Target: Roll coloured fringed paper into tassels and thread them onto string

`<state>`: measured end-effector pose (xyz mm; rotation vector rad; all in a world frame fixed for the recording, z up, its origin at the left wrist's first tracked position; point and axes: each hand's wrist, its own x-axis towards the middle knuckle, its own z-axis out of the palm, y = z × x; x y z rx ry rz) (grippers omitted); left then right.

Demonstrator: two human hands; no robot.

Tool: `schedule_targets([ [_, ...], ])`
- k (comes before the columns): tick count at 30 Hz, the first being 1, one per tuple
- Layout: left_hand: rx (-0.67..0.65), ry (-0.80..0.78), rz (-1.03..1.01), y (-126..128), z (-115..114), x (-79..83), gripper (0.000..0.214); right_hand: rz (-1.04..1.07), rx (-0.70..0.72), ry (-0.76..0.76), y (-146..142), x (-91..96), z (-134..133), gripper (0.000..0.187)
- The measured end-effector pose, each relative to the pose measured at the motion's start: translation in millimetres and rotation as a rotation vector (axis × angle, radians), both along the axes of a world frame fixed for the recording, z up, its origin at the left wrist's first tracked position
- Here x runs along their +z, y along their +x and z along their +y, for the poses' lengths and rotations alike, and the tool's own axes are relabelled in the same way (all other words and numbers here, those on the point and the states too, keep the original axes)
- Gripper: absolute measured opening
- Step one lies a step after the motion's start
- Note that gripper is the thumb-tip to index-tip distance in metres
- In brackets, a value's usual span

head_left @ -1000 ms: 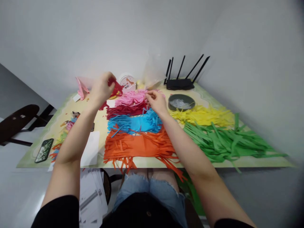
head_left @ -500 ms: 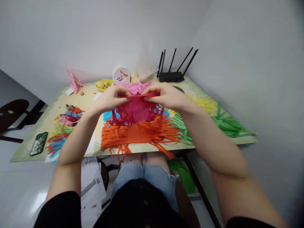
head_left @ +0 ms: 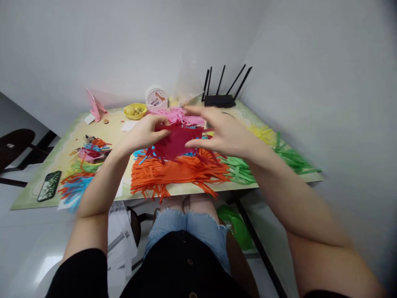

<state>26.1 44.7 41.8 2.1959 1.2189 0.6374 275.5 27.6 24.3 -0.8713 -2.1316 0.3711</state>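
Note:
A sheet of dark red fringed paper (head_left: pixel 178 140) is up in front of me, its cut strips hanging at both ends. My left hand (head_left: pixel 149 134) pinches its left top corner between thumb and fingers. At the other end my right hand (head_left: pixel 217 128) has its thumb and fingers spread apart, close around the sheet's right side without gripping it. Under the red sheet lies orange fringed paper (head_left: pixel 173 171), with blue strips (head_left: pixel 141 156) partly covered behind it. Pink fringed paper (head_left: pixel 180 116) lies farther back.
Green strips (head_left: pixel 242 169) and yellow strips (head_left: pixel 262 132) lie to the right. A black router (head_left: pixel 220 100), a white tub (head_left: pixel 156 98) and a yellow bowl (head_left: pixel 135 111) line the back. At left are a phone (head_left: pixel 49 186) and a multicoloured fringed piece (head_left: pixel 89 155).
My right hand has let go of the red fringed paper and opened its fingers. My left hand still holds the sheet. The view has shifted slightly.

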Motion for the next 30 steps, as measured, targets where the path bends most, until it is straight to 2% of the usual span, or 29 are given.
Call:
schedule_targets([
  [2,-0.031,-0.022,-0.024,0,-2,-3.5,0.006,-0.045,-0.029,-0.069,-15,-13.4,5,0.024],
  [4,-0.027,-0.002,-0.053,-4,-3,-8.2,0.003,-0.011,-0.051,-0.159,-18,-24.0,11,0.01],
  [9,-0.019,0.033,-0.264,-18,0,-25.2,0.01,0.186,-0.028,-0.258,-5,-32.9,9,0.015],
  [13,-0.041,0.032,-0.453,-22,-4,-36.3,0.033,0.325,0.059,-0.22,-2,-34.6,0,0.024],
  [15,-0.072,-0.003,-0.492,-23,-8,-38.7,0.035,0.338,0.088,-0.171,-1,-34.7,-2,0.023],
  [20,-0.186,-0.014,-0.445,-30,-17,-29.6,0.03,0.24,0.191,-0.057,12,-27.0,-2,0.026],
  [25,-0.443,-0.042,-0.255,-38,-22,-10.3,0.047,0.107,0.299,-0.12,25,-13.8,-1,0.025],
  [27,-0.413,-0.026,-0.25,-35,-24,-9.3,0.041,0.12,0.283,-0.133,22,-11.3,-4,0.02],
  [30,-0.253,0.024,-0.341,-25,-27,-16.4,0.028,0.157,0.154,-0.147,12,-11.6,-10,0.016],
])
